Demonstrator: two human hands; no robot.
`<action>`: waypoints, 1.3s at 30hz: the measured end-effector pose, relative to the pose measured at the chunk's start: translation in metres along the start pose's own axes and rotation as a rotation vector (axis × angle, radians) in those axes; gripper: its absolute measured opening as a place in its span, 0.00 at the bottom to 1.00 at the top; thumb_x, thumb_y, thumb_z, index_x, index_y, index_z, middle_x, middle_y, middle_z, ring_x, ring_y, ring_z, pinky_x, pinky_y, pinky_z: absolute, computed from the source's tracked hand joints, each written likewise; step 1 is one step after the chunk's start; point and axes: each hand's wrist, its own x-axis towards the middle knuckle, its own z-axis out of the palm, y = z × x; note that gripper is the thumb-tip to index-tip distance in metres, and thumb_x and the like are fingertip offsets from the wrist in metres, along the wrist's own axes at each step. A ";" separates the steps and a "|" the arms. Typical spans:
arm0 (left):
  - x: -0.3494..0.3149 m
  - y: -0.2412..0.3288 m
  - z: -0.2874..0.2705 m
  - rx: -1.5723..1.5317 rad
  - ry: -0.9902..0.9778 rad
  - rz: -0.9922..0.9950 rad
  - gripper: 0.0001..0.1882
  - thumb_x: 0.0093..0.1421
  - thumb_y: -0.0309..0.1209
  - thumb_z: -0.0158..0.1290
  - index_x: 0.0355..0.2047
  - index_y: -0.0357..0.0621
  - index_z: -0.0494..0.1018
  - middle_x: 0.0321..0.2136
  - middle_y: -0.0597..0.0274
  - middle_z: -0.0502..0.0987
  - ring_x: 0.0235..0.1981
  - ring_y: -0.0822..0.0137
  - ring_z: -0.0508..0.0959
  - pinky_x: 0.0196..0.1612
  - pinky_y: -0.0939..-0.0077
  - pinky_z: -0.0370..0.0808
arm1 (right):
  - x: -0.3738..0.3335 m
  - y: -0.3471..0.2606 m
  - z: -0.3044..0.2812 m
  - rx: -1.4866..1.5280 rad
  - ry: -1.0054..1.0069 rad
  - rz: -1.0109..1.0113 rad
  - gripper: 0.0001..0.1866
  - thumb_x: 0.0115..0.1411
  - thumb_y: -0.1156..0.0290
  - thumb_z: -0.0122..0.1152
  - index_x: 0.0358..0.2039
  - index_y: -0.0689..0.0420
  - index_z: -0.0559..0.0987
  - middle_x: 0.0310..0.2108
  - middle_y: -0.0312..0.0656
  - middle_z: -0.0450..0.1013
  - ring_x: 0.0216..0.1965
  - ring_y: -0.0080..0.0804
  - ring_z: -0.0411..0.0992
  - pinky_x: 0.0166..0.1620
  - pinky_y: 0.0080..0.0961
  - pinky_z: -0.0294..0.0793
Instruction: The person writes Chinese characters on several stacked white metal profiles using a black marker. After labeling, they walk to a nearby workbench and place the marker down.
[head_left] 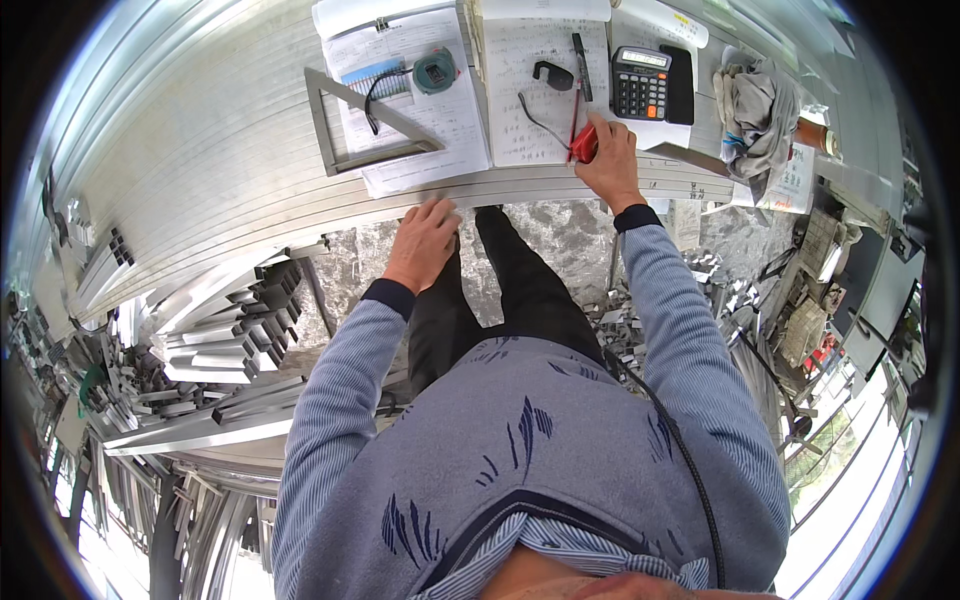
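My right hand [610, 168] is closed around a red, rounded tape measure [586, 146] at the lower right of a handwritten sheet [515, 125]. A dark wrist strap [540, 122] loops away from it over the paper. At the table's front edge, my left hand [425, 240] hangs with loosely bent fingers and nothing visible in it. Beyond that hand, a grey metal set square [385, 122] lies across printed papers [440, 140], with a green tape measure [435, 72] on them. A black marker [582, 65], a thin red pen [575, 118] and a small black clip-like piece [553, 76] lie on the handwritten sheet.
A black calculator [640, 85] sits right of the sheets, near a crumpled grey cloth [755, 110]. The slatted metal table [230, 130] ends just ahead of my legs. Bundled metal profiles [230, 330] lie at left; offcuts [620, 320] litter the floor at right.
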 end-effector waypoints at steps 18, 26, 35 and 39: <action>-0.136 0.014 0.045 -0.176 -0.057 -0.521 0.14 0.59 0.30 0.63 0.47 0.48 0.81 0.50 0.60 0.81 0.53 0.52 0.80 0.56 0.57 0.78 | 0.016 -0.134 0.007 0.193 0.004 -0.358 0.41 0.45 0.75 0.70 0.64 0.53 0.72 0.51 0.50 0.72 0.55 0.56 0.70 0.58 0.45 0.74; -0.150 0.012 0.047 -0.228 -0.018 -0.658 0.18 0.60 0.33 0.62 0.51 0.47 0.81 0.50 0.56 0.82 0.54 0.49 0.80 0.57 0.55 0.78 | 0.054 -0.166 0.041 0.268 0.249 -0.449 0.35 0.47 0.76 0.71 0.60 0.51 0.76 0.56 0.49 0.73 0.59 0.56 0.69 0.63 0.43 0.72; -0.213 0.015 0.067 -0.248 -0.153 -0.856 0.19 0.60 0.35 0.62 0.51 0.47 0.82 0.49 0.51 0.83 0.51 0.45 0.81 0.55 0.52 0.78 | 0.060 -0.034 0.010 0.004 0.043 0.420 0.27 0.48 0.57 0.72 0.48 0.55 0.82 0.45 0.51 0.82 0.46 0.53 0.81 0.50 0.45 0.82; -0.224 0.020 0.076 -0.237 -0.146 -0.844 0.19 0.60 0.35 0.62 0.52 0.47 0.82 0.49 0.50 0.82 0.50 0.45 0.81 0.54 0.52 0.78 | 0.064 -0.027 0.007 -0.055 -0.074 0.463 0.22 0.47 0.52 0.71 0.38 0.55 0.85 0.38 0.51 0.85 0.43 0.53 0.84 0.47 0.45 0.83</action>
